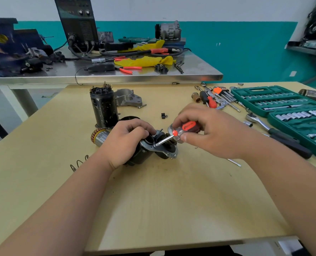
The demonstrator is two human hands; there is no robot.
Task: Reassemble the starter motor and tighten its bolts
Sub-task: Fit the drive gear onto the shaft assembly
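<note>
My left hand (129,143) clenched the starter motor (151,152), which lay on its side in the middle of the table (172,200). My right hand (209,133) gripped a stubby screwdriver (183,131), tip set against the motor's end plate. Behind stood a black housing (103,109), with a grey casting (127,97) just beyond

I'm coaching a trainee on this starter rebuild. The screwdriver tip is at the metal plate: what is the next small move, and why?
Probably turn the screwdriver to drive the fastener down. Its tip sits on what looks like a screw in the metal plate, the right hand grips the handle, and the left hand holds the motor body on the table.
</note>
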